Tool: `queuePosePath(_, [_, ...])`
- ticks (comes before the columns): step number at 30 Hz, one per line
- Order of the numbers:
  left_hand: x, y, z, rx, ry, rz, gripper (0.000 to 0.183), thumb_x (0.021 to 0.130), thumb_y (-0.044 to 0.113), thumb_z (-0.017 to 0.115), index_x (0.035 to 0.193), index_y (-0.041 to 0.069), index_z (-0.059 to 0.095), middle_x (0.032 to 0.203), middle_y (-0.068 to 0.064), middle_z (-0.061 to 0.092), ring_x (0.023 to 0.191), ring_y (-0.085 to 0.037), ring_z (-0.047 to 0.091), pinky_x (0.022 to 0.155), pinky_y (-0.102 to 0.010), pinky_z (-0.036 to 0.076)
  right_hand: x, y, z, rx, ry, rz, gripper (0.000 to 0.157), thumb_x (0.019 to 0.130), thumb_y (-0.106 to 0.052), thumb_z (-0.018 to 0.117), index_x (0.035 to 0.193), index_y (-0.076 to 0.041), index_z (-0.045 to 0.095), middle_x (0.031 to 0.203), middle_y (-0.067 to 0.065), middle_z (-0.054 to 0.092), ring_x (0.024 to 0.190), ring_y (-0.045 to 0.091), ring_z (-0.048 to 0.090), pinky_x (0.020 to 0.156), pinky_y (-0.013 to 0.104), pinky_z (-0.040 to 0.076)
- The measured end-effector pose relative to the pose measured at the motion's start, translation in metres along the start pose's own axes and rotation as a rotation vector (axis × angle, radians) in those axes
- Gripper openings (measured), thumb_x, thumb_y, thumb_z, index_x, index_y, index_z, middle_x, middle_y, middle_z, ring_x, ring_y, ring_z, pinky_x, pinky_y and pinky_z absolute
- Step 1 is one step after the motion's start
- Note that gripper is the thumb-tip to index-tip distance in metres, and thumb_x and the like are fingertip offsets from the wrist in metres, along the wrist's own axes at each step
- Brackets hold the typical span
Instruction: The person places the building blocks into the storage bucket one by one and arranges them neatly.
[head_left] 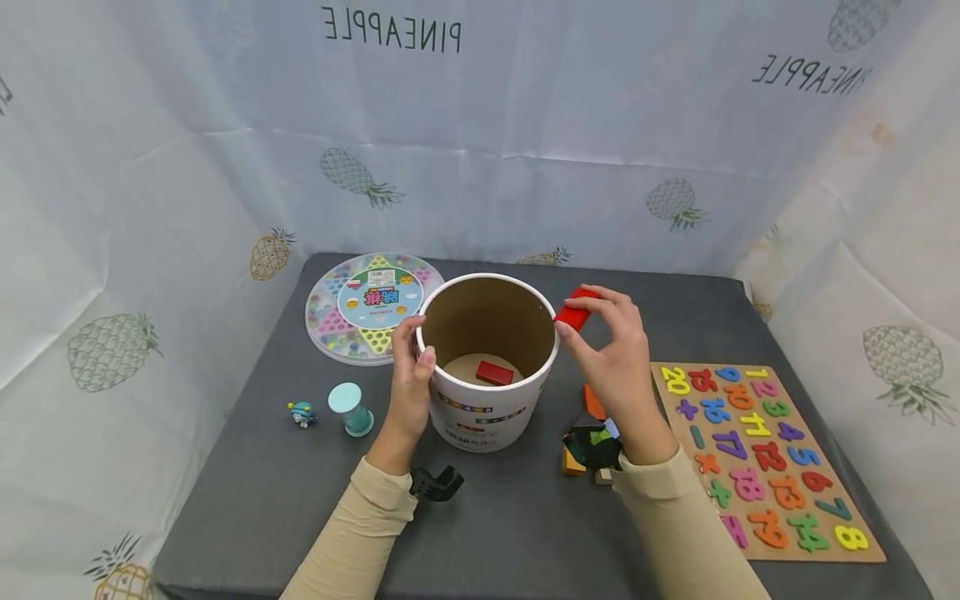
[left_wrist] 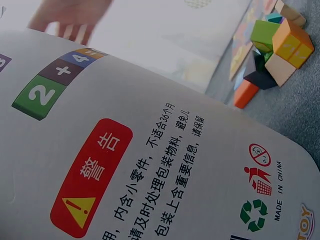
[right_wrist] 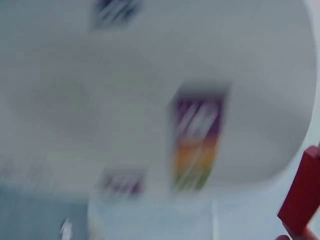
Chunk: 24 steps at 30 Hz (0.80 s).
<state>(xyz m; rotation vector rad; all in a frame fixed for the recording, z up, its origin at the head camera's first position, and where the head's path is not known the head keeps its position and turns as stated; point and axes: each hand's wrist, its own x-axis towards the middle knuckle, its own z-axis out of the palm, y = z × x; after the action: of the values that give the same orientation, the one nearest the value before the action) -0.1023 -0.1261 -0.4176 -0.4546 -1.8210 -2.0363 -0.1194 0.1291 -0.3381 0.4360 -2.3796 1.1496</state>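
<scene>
A white bucket [head_left: 487, 412] with printed labels stands upright on the table, its top uncovered. My left hand [head_left: 411, 375] grips its left rim, thumb outside. One red block [head_left: 495, 372] lies on the bucket's floor. At the right rim, my right hand [head_left: 618, 358] pinches another red block [head_left: 576, 308] between thumb and fingers. That block [right_wrist: 302, 192] also shows at the right edge of the right wrist view, where the bucket is blurred. Under the right wrist sits a pile of coloured blocks [left_wrist: 282, 42], partly hidden in the head view.
A round game board [head_left: 337, 321] lies at the back left. Nearer are a teal hourglass-shaped object [head_left: 351, 408] and a small figurine [head_left: 302, 414]. On the right lies a number puzzle board [head_left: 765, 467]. Patterned cloth [head_left: 510, 200] hangs behind the dark table [head_left: 262, 500].
</scene>
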Motion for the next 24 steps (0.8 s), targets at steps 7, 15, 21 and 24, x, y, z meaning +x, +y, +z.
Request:
queuePosePath(7, [0.001,-0.001,-0.001,0.012,-0.001,-0.013,0.053,0.09,0.024,0.039,0.138,0.007,0.024,0.144,-0.011,0.024,0.14,-0.02,0.013,0.111,-0.047,0.005,0.017,-0.032,0.026,-0.051,-0.218,-0.21,0.031,0.077,-0.025,0.079,0.106,-0.018,0.07,0.124,0.003,0.057,0.128,0.026,0.037,0.109,0.052,0.019])
queuePosePath(15, [-0.001,-0.001,0.0,0.027,-0.017,-0.04,0.054,0.09,0.023,0.039,0.139,0.008,0.023,0.147,-0.012,0.02,0.142,-0.026,0.008,0.111,-0.051,0.004,0.024,-0.039,0.045,-0.188,-0.314,-0.19,0.033,0.077,-0.035,0.078,0.107,-0.023,0.07,0.124,0.0,0.057,0.13,0.025,0.036,0.109,0.06,0.007])
queuePosePath(21, [-0.001,-0.003,0.0,0.026,-0.017,-0.033,0.053,0.091,0.027,0.039,0.139,0.011,0.023,0.146,-0.009,0.022,0.14,-0.021,0.012,0.11,-0.052,0.006,0.022,-0.033,0.042,-0.116,-0.281,-0.2,0.033,0.079,-0.03,0.077,0.11,-0.02,0.069,0.127,0.0,0.054,0.128,0.024,0.037,0.11,0.052,0.016])
queuePosePath(24, [-0.001,-0.003,-0.001,0.031,-0.011,-0.026,0.054,0.091,0.03,0.04,0.139,0.012,0.024,0.145,-0.009,0.023,0.14,-0.02,0.012,0.111,-0.05,0.005,0.019,-0.027,0.031,-0.031,-0.164,-0.213,0.025,0.082,-0.021,0.075,0.106,-0.017,0.07,0.125,0.001,0.055,0.122,0.023,0.041,0.102,0.047,0.031])
